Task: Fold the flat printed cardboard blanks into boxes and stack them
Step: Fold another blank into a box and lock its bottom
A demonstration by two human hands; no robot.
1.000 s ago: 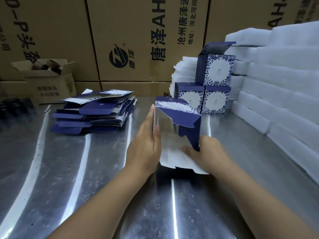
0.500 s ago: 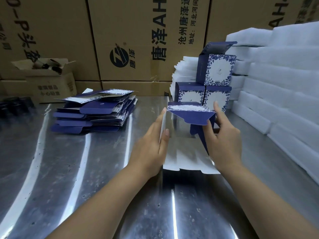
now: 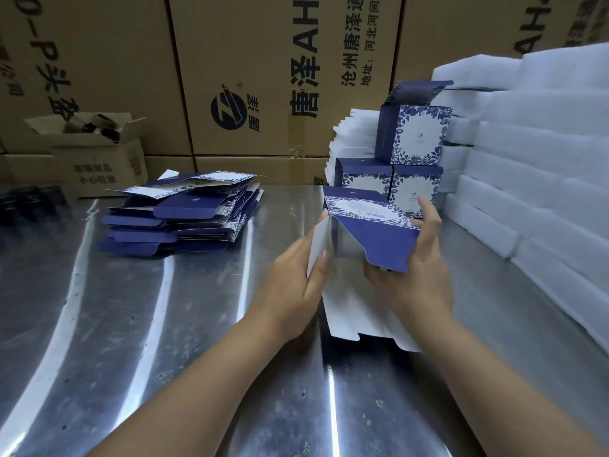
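Note:
A half-opened blue and white printed blank [image 3: 369,232] stands on the metal table [image 3: 164,324], its white inner flaps lying toward me. My left hand [image 3: 293,285] presses flat against its left wall. My right hand [image 3: 418,268] grips its right side, fingers up along the far edge and thumb under a blue flap. A pile of flat blanks [image 3: 178,216] lies at the left. Three folded boxes [image 3: 412,159] stand stacked behind the blank, the top one with its lid flap up.
White foam slabs [image 3: 543,179] are piled along the right side and behind the folded boxes. Large brown cartons [image 3: 263,77] form the back wall. A small open carton [image 3: 89,150] with tape rolls sits at the back left, beside dark objects [image 3: 29,202].
My right hand rose from the blank's lower flaps to its right wall and top edge. The blank opened wider and its top flap swung over to the right.

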